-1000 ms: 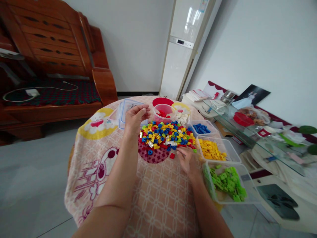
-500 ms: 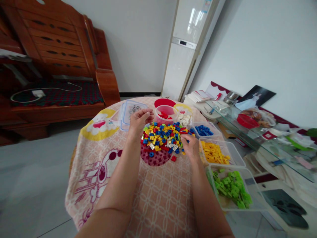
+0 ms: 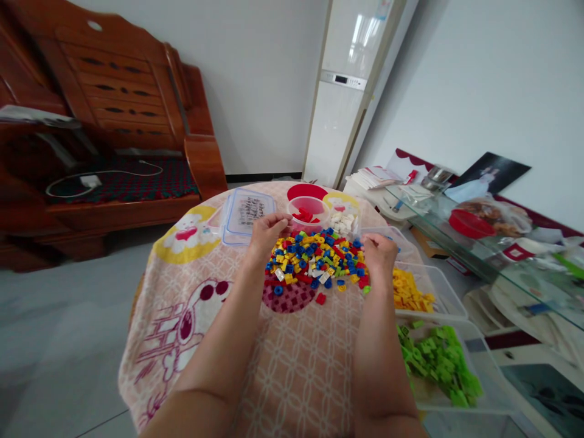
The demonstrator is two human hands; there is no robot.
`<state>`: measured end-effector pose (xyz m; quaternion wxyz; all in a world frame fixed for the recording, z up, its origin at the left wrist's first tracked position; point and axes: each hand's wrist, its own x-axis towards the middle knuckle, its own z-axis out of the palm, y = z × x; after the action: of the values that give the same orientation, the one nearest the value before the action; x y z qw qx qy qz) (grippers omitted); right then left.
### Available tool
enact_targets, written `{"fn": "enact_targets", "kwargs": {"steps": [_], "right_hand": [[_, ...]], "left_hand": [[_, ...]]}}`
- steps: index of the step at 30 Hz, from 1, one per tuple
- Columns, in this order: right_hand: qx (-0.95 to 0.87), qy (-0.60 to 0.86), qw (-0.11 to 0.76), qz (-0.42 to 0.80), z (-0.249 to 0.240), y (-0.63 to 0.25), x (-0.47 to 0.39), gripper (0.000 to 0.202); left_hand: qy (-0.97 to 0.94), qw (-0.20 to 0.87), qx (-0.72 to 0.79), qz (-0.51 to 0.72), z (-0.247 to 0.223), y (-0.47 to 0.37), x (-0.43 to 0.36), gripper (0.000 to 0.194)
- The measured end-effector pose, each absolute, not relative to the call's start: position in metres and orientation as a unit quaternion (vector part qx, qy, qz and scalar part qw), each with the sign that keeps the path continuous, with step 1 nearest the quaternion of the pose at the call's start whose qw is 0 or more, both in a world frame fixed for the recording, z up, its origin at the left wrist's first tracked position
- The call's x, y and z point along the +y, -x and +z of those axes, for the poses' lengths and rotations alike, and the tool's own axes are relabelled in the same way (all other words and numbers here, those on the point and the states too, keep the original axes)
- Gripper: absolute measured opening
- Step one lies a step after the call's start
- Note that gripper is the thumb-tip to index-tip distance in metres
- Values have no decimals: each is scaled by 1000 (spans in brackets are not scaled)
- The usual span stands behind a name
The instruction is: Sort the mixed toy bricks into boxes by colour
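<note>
A mixed pile of toy building bricks (image 3: 314, 255) in red, blue, yellow, green and white lies on the cloth between my hands. My left hand (image 3: 268, 236) is over the pile's left edge, beside a round clear tub (image 3: 308, 204) with a few red bricks (image 3: 305, 215) inside. Its thumb and fingers are pinched together; whatever is between them is too small to make out. My right hand (image 3: 379, 258) hovers at the pile's right edge, curled closed, in front of the clear box (image 3: 408, 244) of blue bricks. What those fingers hold is hidden.
Clear boxes of yellow bricks (image 3: 410, 292) and green bricks (image 3: 442, 365) line the right side. White bricks (image 3: 344, 224) sit behind the pile. A blue-rimmed lidded box (image 3: 249, 214) stands at the back left. A cluttered glass shelf (image 3: 493, 261) is beyond the boxes.
My right hand has moved right, from the pile toward the blue-brick box. My left hand stays pinched near the round tub. The view has shifted slightly.
</note>
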<state>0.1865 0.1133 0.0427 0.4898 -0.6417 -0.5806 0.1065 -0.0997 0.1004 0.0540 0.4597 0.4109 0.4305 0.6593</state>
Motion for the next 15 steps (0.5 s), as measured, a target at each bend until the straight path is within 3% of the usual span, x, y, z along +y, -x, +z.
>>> {"fn": "enact_targets", "kwargs": {"steps": [7,15], "right_hand": [[-642,684,323,124,33,-184,113,15],[-675,689,253,74,24,-178,110,11]], "left_hand": [[-421,463,453,635,48,93,103,28],[-425,455,466,629,46,91,103,28]]}}
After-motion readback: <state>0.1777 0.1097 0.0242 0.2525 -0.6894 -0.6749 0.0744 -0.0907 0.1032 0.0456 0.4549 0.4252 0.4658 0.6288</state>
